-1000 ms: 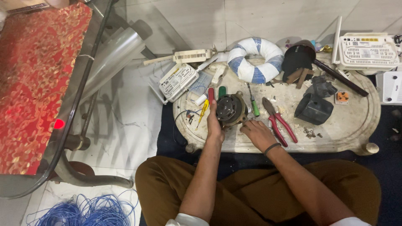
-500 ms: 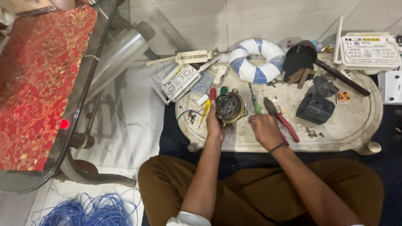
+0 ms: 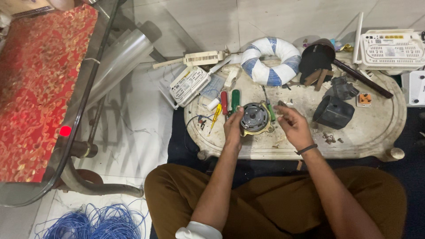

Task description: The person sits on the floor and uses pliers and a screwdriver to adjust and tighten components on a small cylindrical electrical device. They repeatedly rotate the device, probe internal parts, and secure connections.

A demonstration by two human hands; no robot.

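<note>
A small round motor (image 3: 255, 118) sits near the front edge of a low oval stone table (image 3: 376, 132). The motor looks like hard metal. Its top is grey and shiny with a dark hub in the middle, and a brass-coloured ring runs round its base. It lies flat on the pale, speckled tabletop.

The left hand (image 3: 233, 128) is on the motor's left side. Its fingers curl round the rim and press on it, so the hand grips the motor. The right hand (image 3: 293, 125) is just to the right of the motor. Its fingers are half bent and spread a little, and the tips are close to the motor's right edge. A thin tool with a green handle (image 3: 268, 108) pokes out between the motor and this hand, but it is hard to tell if the fingers hold it. A dark band (image 3: 306, 149) goes round the right wrist.

Just left of the motor lie a red-handled screwdriver (image 3: 224, 102), a green-handled screwdriver (image 3: 235, 100) and a small yellow one (image 3: 215, 116). Behind the motor is a fat ring wound in blue and white tape (image 3: 270, 60). A black plastic housing (image 3: 333, 112) with a smooth curved shape sits to the right.
</note>
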